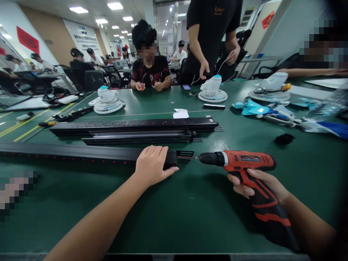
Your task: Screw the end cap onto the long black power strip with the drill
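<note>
Our left hand (150, 163) grips the end of a long black bar (81, 154), fingers draped over its top and thumb stretched along the near side. The bar lies across the green table (190, 224) in front of us, running out past the left edge of the view, with red dots along its near face. A slotted black plate (185, 153) juts from its right end.

Our right hand (274, 186) is wrapped around the handle of a red-and-black cordless drill (248, 159). Its chuck (212, 158) points left at the bar's end, and a thin bit (193, 157) spans the gap; we cannot tell whether its tip touches.

Just beyond our bar lie 2 more black pieces: a slim rail (141, 136) and, behind it, a wider bar (133, 124) dotted red. White paper (181, 114) and a short black strip (214, 106) sit farther back, with 3 white fans: at left (108, 100), centre (213, 90) and right (272, 85). Light-blue fan blades (251, 107) lie at right. Across the table we see 1 seated person (150, 69) and 1 standing person (214, 40) holding a white cord (221, 67).
</note>
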A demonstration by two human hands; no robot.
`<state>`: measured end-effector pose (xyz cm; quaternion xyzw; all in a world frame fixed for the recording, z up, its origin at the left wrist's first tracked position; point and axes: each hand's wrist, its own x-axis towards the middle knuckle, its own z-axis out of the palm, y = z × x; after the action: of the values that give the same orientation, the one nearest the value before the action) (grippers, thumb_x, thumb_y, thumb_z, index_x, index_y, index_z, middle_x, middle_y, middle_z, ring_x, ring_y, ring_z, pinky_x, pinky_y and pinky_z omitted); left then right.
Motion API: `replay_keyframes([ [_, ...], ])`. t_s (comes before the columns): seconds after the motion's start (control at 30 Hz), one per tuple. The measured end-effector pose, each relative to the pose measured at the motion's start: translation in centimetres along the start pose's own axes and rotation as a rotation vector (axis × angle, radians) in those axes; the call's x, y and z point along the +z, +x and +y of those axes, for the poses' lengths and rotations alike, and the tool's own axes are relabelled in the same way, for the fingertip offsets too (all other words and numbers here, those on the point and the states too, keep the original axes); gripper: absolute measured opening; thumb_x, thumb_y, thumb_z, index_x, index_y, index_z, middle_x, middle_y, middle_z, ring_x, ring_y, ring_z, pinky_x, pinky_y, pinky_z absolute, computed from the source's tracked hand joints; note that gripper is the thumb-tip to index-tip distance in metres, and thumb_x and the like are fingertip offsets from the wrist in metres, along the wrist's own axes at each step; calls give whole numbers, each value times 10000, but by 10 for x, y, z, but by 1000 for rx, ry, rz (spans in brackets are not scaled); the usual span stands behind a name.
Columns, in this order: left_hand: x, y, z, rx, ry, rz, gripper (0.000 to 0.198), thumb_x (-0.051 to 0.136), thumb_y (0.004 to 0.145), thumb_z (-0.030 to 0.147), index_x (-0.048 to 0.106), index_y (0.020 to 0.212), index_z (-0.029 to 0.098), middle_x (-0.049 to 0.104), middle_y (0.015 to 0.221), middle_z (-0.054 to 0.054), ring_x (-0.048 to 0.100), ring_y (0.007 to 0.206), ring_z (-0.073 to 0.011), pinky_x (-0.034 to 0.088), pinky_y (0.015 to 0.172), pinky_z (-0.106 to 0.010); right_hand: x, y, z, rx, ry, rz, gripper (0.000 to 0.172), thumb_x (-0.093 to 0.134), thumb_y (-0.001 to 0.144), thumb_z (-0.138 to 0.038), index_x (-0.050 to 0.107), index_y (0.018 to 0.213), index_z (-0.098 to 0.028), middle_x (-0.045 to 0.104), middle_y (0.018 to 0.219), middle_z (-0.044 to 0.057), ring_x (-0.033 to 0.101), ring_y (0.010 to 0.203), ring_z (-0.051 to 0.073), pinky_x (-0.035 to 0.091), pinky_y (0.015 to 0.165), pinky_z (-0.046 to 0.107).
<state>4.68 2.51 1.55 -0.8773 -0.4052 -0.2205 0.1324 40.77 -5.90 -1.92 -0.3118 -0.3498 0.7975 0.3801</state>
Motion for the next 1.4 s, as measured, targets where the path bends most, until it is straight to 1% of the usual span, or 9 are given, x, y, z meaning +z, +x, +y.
replay_keyframes([
  [0.13,-4,0,-2,29,3,-36,672,581,845,643,573,1264,118,673,1133,-156,628,1066,-328,458,977,-483,1,0,-1,-5,14,-26,392,591,883,-482,689,913,-104,531,639,28,427,526,109,438,516,226],
  [0.27,-8,0,-4,58,11,-97,710,635,842,580,513,1344,93,634,1244,-175,593,1162,-327,416,1053,-467,8,1,-4,-32,73,-16,313,617,885,-412,698,945,-115,598,738,55,483,536,104,450,512,214],
  [0.4,-13,0,-5,55,33,-152,709,637,856,570,479,1384,124,602,1331,-152,550,1241,-309,374,1097,-453,8,4,-4,-59,96,-50,280,621,886,-377,690,1029,-147,633,792,64,512,535,105,476,521,222],
  [0.5,-17,2,-6,44,51,-174,656,626,854,597,517,1337,166,633,1276,-127,567,1202,-308,349,1091,-479,6,5,-3,-52,101,-70,289,600,903,-379,695,1026,-135,614,725,55,522,547,116,486,542,226],
  [0.63,-18,4,-7,29,62,-226,658,596,835,665,540,1288,192,655,1150,-119,600,1063,-307,411,951,-451,4,4,-3,-38,111,-88,311,595,907,-394,704,1000,-118,597,697,50,502,548,111,475,528,211],
  [0.73,-16,5,-9,19,64,-231,699,538,832,723,540,1278,185,645,1122,-123,594,1018,-310,410,899,-444,2,4,-2,-33,100,-99,336,581,916,-405,708,984,-101,584,678,46,499,553,110,477,536,208],
  [1.07,-14,4,-7,20,89,-207,671,504,860,710,545,1264,176,648,1089,-117,591,988,-303,399,884,-437,7,3,-3,-58,97,-60,282,606,901,-379,691,1022,-139,590,665,38,507,537,131,468,524,239],
  [1.27,-15,5,-7,18,79,-219,683,509,855,713,548,1265,167,646,1084,-117,594,984,-308,408,875,-446,8,3,-4,-49,98,-87,304,598,908,-382,711,998,-114,578,629,38,498,537,132,472,513,224],
  [1.4,-12,5,-8,11,53,-203,679,521,851,707,552,1261,167,648,1071,-116,596,988,-307,417,891,-453,7,3,-3,-55,92,-65,309,597,909,-379,719,1010,-113,586,632,45,504,542,136,470,510,226],
])
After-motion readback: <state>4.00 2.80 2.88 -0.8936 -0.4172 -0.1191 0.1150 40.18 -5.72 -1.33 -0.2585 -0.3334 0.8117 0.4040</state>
